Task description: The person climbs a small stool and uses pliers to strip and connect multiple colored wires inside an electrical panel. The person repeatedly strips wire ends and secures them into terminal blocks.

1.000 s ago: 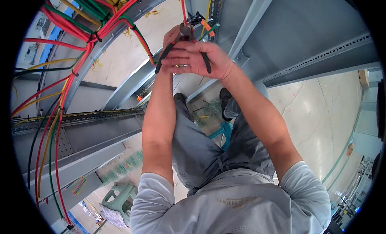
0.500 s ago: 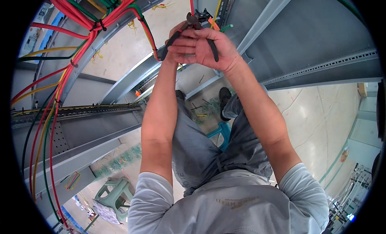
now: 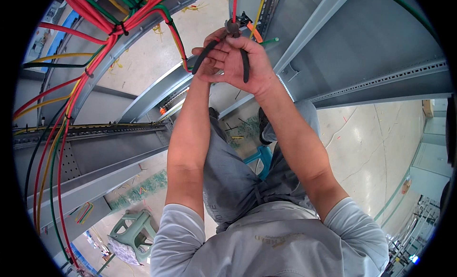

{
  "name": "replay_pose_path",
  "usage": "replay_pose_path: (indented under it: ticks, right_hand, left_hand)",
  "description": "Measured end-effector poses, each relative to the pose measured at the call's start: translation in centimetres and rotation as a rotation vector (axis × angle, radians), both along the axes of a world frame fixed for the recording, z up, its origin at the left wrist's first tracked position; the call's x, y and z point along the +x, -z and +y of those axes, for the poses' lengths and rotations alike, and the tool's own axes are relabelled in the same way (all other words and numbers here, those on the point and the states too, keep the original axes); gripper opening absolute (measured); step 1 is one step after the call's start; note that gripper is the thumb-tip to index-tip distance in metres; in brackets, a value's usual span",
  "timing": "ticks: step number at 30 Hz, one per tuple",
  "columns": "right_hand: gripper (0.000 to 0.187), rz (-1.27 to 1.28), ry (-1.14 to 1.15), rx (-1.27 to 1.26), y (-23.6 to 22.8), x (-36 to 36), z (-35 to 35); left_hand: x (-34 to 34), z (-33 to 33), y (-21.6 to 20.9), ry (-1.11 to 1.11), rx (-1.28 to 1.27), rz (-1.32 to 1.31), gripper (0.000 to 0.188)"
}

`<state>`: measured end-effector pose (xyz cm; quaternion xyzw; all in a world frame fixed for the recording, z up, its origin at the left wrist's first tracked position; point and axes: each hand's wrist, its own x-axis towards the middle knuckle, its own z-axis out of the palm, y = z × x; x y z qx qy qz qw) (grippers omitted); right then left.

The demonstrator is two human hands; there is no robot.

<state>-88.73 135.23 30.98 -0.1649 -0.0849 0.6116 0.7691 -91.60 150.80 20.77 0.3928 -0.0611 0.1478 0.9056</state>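
Observation:
Dark-handled cutting pliers [image 3: 204, 56] are in my right hand [image 3: 246, 67], handles spread apart and thumb over them. The palm is turned up and the fingers curl in. The jaws point away from me, where a short red wire [image 3: 234, 8] stands up from them; whether they bite on it I cannot tell. My left hand [image 3: 212, 41] is close behind the pliers, its fingers curled near the jaws. What it grips is hidden by the tool and my right hand. Just beyond the jaws are a small black fitting [image 3: 244, 18], an orange piece [image 3: 255, 33] and a green wire end [image 3: 270, 40].
Bundled red, green and yellow wires [image 3: 112, 31] run along the grey metal frame at left. A sloping metal beam [image 3: 314, 29] and a slotted rail [image 3: 381, 81] lie to the right. A green stool [image 3: 133, 234] stands lower left; a blue stool [image 3: 262, 158] is between my legs.
Both hands have shifted slightly, and the pliers with the red wire have moved a little right. My right hand has turned, its elbow coming inward. The wire's upper end now shows.

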Motion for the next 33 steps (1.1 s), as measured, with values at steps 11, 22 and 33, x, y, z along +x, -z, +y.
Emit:
replay_pose_path:
  ticks: [11, 22, 33]
  right_hand:
    - [0.058, -0.153, -0.159, 0.076, 2.0, 4.4, -1.9]
    - [0.064, -0.125, -0.311, 0.007, 0.8, 7.1, -1.8]
    - [0.08, -0.232, -0.218, 0.141, 2.4, 5.4, -1.3]
  left_hand:
    - [0.4, -1.5, -3.8, -0.086, 0.153, 0.191, 0.034]
    - [2.4, 2.2, -2.7, 0.09, 0.023, 0.113, 0.032]
    - [2.5, 2.2, -3.1, -0.26, 0.88, 0.221, 0.029]
